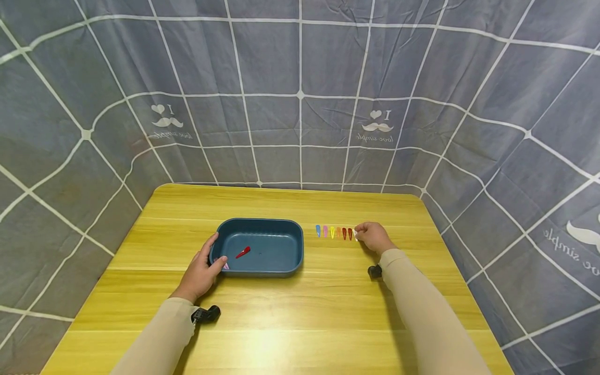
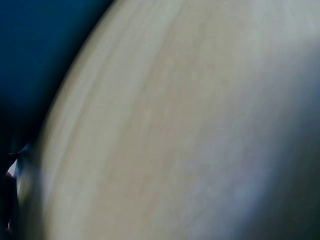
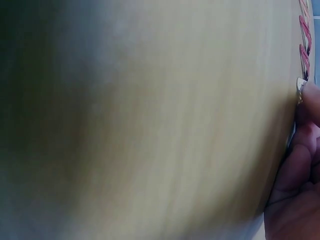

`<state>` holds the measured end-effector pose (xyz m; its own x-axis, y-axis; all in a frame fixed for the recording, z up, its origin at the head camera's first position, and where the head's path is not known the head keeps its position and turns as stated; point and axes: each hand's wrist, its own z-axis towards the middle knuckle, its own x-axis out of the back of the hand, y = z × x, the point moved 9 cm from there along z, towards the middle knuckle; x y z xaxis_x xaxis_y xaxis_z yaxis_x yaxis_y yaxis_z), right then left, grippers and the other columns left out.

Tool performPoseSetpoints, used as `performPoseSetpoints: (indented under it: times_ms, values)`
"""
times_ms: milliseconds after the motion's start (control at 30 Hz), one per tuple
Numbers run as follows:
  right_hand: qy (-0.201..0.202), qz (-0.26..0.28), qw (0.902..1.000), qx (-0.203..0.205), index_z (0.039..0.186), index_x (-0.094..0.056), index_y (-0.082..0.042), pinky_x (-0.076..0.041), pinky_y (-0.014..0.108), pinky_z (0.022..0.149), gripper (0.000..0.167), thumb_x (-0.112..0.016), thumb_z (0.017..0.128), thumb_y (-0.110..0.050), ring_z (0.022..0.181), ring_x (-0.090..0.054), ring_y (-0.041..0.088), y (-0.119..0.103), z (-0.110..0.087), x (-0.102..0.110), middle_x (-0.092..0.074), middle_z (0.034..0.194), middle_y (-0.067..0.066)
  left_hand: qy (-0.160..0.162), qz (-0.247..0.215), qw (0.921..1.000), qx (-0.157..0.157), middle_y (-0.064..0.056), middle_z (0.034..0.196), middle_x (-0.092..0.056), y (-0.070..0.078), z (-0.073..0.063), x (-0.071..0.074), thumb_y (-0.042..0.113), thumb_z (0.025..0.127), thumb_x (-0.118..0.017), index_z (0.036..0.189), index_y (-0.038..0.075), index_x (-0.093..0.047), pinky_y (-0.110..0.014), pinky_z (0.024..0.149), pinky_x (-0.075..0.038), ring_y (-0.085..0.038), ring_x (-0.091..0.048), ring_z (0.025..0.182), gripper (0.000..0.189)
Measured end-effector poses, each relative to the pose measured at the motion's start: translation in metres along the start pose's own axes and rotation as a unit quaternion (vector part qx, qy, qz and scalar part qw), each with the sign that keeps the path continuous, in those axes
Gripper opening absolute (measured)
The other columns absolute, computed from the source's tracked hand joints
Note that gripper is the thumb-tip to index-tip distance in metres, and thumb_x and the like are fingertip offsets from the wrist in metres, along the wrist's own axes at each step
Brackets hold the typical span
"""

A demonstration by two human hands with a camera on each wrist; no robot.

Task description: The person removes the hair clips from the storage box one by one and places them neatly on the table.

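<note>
A dark blue plastic basin [image 1: 276, 273] stands on the wooden table, and a red hair clip [image 1: 242, 252] lies inside it. My left hand [image 1: 200, 271] holds the basin at its left end, thumb over the near rim. Beside that thumb a pinkish clip [image 1: 226, 266] shows in part. Over on the right, my right hand [image 1: 373, 237] pinches a white hair clip [image 1: 355, 235] at the end of a row of clips. In the right wrist view the white clip [image 3: 300, 84] sits at the fingertips, with the fingers [image 3: 295, 167] curled below.
The row runs leftward from the white clip: two red clips [image 1: 350, 234], then an orange clip [image 1: 338, 232], a yellow clip [image 1: 332, 232], a pink clip [image 1: 325, 231] and a blue clip [image 1: 318, 230]. A grey checked curtain [image 1: 276, 120] surrounds the table [image 1: 281, 312].
</note>
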<state>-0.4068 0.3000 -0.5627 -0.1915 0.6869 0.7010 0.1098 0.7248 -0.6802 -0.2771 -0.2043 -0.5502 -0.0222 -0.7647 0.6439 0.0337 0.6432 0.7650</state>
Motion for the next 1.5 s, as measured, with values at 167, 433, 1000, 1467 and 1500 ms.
performPoseSetpoints:
  times_ms: [167, 433, 1000, 1467, 1500]
  values:
    - [-0.009, -0.001, 1.0000, 0.002, 0.131, -0.071, 0.001, -0.053, 0.039, 0.090, 0.033, -0.063, 0.102, -0.015, 0.115, -0.064, 0.032, 0.0025, 0.0014, -0.0021, -0.070, 0.134, 0.021, -0.002, 0.000, 1.0000, 0.001, -0.025, 0.172, -0.026, -0.0002, 0.0002, -0.0004, 0.039, 0.108, -0.056, 0.171, 0.028, -0.015, -0.080, 0.116, -0.029, -0.056, -0.029, 0.153, 0.076]
    - [-0.011, 0.001, 0.9999, -0.001, 0.134, -0.071, -0.002, -0.053, 0.050, 0.104, 0.035, -0.061, 0.103, -0.015, 0.131, -0.061, 0.041, 0.0037, 0.0012, -0.0018, -0.067, 0.141, 0.021, -0.003, -0.001, 1.0000, 0.005, -0.025, 0.172, -0.026, -0.0010, 0.0005, -0.0002, 0.041, 0.108, -0.056, 0.171, 0.029, -0.014, -0.079, 0.117, -0.029, -0.055, -0.030, 0.153, 0.076]
    - [-0.012, 0.003, 0.9999, -0.005, 0.133, -0.071, -0.001, -0.053, 0.046, 0.099, 0.034, -0.063, 0.103, -0.016, 0.125, -0.063, 0.037, 0.0050, 0.0000, 0.0009, -0.069, 0.137, 0.021, -0.001, -0.003, 1.0000, 0.002, -0.025, 0.172, -0.025, -0.0031, 0.0015, -0.0004, 0.039, 0.108, -0.056, 0.171, 0.028, -0.016, -0.075, 0.119, -0.030, -0.054, -0.029, 0.154, 0.075]
    - [-0.009, 0.013, 0.9999, -0.002, 0.135, -0.069, -0.002, -0.049, 0.052, 0.112, 0.038, -0.064, 0.102, -0.018, 0.131, -0.061, 0.039, 0.0084, 0.0001, -0.0002, -0.068, 0.138, 0.020, -0.006, -0.005, 0.9999, 0.009, -0.025, 0.172, -0.024, -0.0030, 0.0010, -0.0008, 0.040, 0.109, -0.055, 0.171, 0.028, -0.014, -0.076, 0.119, -0.029, -0.055, -0.029, 0.154, 0.075]
    - [-0.010, 0.016, 0.9998, -0.004, 0.136, -0.069, -0.002, -0.049, 0.052, 0.111, 0.038, -0.064, 0.102, -0.018, 0.131, -0.061, 0.038, 0.0086, -0.0001, -0.0002, -0.068, 0.138, 0.019, -0.006, -0.005, 0.9999, 0.008, -0.026, 0.172, -0.024, -0.0027, 0.0009, -0.0008, 0.040, 0.109, -0.055, 0.171, 0.028, -0.014, -0.076, 0.119, -0.029, -0.055, -0.029, 0.154, 0.075]
